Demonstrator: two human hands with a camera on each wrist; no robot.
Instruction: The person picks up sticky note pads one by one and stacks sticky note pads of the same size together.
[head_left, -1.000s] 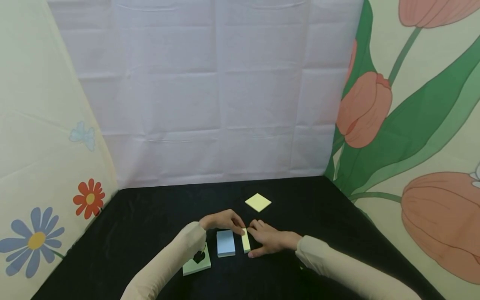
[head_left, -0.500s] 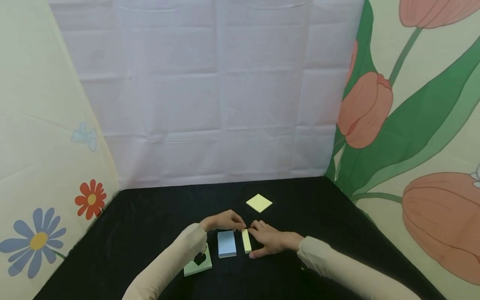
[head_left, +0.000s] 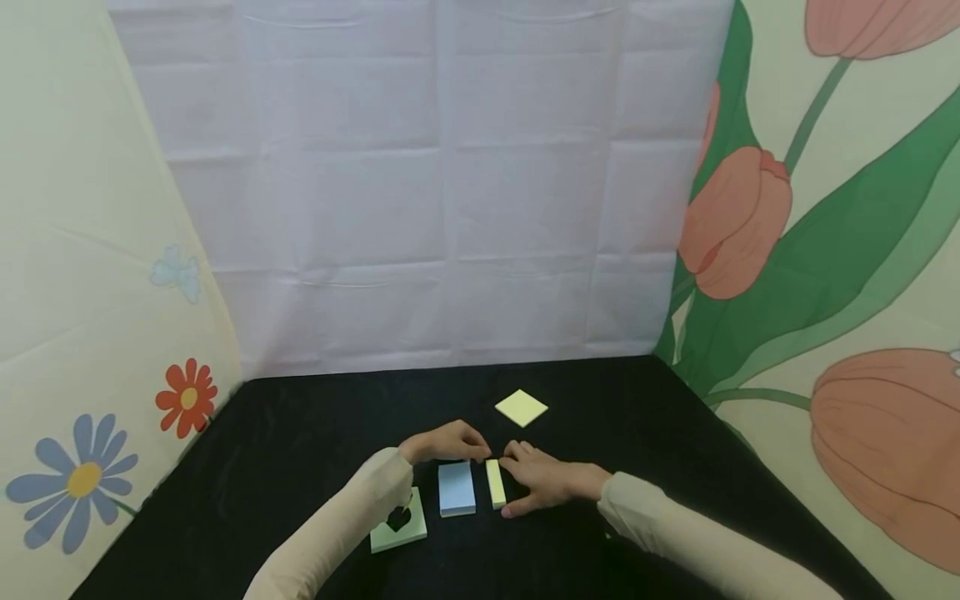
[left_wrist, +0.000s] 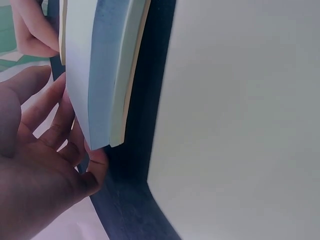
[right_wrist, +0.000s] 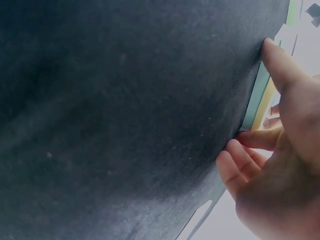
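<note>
A narrow yellow sticky note pad [head_left: 496, 485] lies lengthwise between my hands in the head view. My right hand [head_left: 542, 480] holds it by its ends, thumb at the near end and index finger at the far end. The right wrist view shows a teal layer under the yellow one in this narrow stack [right_wrist: 257, 97]. My left hand [head_left: 450, 440] reaches over from the left, its fingertips close to the stack's far end; contact cannot be told. Between the left hand and the green pad sits a blue sticky note stack [head_left: 456, 489], with paler layers beneath it [left_wrist: 107, 75].
A square light-green pad [head_left: 408, 535] lies near left, partly behind the left sleeve, with a dark shape over it. Farther back a yellow square pad [head_left: 521, 408] lies turned like a diamond. Black cloth [head_left: 337, 408] covers the table, and a white sheet [head_left: 450, 208] hangs behind.
The left thumb has drawn back from the top of the narrow pad to just beyond its far end. The right hand stays nearly still; the head view shifts slightly.
</note>
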